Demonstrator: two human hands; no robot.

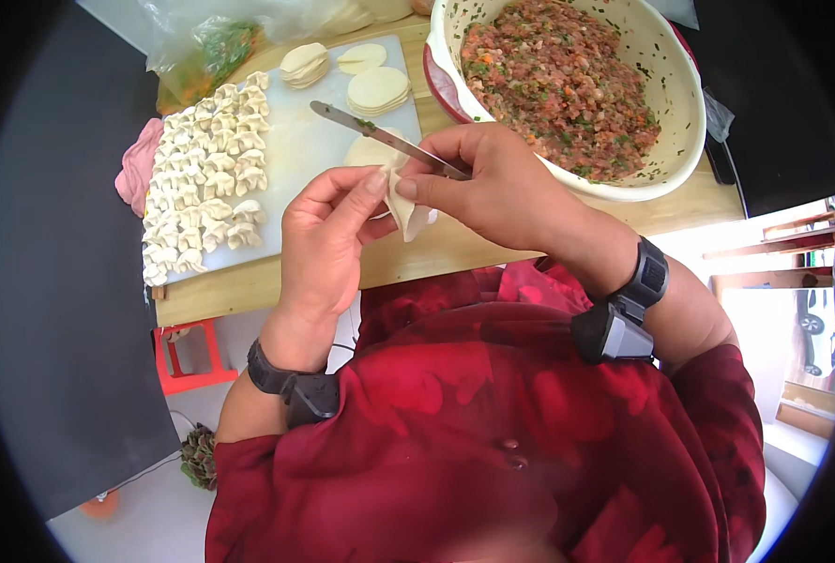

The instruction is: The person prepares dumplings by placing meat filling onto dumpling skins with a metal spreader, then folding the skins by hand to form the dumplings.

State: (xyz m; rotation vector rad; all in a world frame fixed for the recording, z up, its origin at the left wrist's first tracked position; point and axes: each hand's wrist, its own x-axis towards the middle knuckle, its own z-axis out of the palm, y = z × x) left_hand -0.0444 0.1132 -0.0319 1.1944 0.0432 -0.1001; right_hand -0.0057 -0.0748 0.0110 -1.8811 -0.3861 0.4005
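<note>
Between my two hands is a folded dumpling wrapper (405,211), its edges pinched together and one corner pointing down. My left hand (324,230) pinches its left side with thumb and fingertips. My right hand (497,183) presses its right side with the thumb while also gripping a flat metal knife (356,124). The blade points up and left, with bits of green filling on it. Any filling inside the wrapper is hidden. Behind my fingers, a round wrapper (366,151) lies partly covered on the white board (291,131).
Rows of shaped dumplings (206,169) fill the board's left side. Stacks of round wrappers (378,91) lie at its back. A large bowl of meat filling (568,89) stands at the right. A plastic bag (202,52) and a pink cloth (140,164) are at the left.
</note>
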